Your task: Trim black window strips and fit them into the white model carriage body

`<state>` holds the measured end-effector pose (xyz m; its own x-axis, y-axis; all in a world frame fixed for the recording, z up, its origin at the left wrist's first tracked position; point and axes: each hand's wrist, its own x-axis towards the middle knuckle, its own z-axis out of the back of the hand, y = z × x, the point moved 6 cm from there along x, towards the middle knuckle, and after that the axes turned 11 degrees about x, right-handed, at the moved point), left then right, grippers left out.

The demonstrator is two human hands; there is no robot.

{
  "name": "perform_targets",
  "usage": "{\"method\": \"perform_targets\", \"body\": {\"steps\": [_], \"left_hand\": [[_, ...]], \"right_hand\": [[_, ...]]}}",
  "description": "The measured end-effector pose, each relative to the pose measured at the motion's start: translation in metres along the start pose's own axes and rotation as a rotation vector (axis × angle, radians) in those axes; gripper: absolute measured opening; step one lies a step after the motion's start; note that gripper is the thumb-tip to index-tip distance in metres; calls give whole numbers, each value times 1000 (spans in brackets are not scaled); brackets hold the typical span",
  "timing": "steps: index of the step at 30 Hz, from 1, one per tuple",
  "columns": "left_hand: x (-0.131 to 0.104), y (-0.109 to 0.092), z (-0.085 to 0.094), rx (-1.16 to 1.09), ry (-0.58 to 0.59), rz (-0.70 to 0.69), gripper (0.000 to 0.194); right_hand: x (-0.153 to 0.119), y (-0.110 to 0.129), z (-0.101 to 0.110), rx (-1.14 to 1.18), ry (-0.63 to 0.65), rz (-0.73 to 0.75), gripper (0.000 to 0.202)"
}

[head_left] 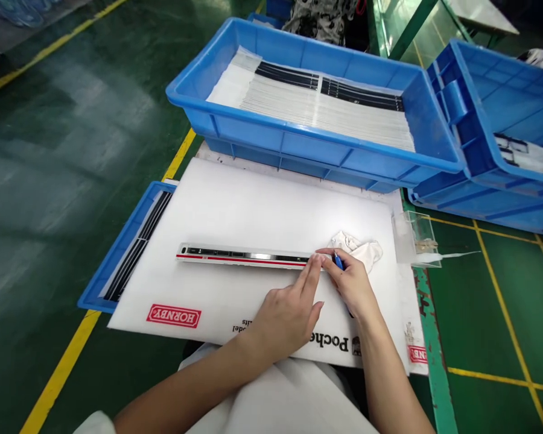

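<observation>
A long, slim model train carriage side (248, 257), white with a dark window band and a red stripe, lies on a white foam sheet (271, 208). My left hand (289, 313) rests its outstretched index and middle fingers on the strip's right end, with the thumb apart. At that same end is my right hand (346, 277), its fingertips against the strip. A blue pen-like tool (338, 261) sits in my right hand, mostly hidden by the fingers. Just beyond that hand lies a crumpled white cloth (359, 248).
A large blue bin (262, 129) holding rows of white-and-black strips stands behind the sheet. A smaller blue tray (95, 289) with dark strips is at the left. At the right edge is a clear box (414, 229) with a white-handled tool. More blue crates (479, 181) stand at the right.
</observation>
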<state>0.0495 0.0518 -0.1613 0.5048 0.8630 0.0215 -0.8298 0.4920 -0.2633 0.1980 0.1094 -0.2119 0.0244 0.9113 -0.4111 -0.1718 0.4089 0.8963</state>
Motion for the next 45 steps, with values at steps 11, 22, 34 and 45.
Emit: {"method": "perform_targets", "body": {"steps": [11, 22, 34, 45], "left_hand": [[-18, 22, 7, 56, -106, 153, 80], [-33, 34, 11, 26, -170, 228, 80], [-42, 48, 14, 92, -195, 216, 74], [-66, 76, 25, 156, -253, 354, 83]], "right_hand": [[-1, -5, 2, 23, -5, 3, 32], [-3, -6, 4, 19, -2, 21, 29], [-4, -11, 8, 32, -30, -62, 28], [-12, -5, 5, 81, -61, -136, 24]]}}
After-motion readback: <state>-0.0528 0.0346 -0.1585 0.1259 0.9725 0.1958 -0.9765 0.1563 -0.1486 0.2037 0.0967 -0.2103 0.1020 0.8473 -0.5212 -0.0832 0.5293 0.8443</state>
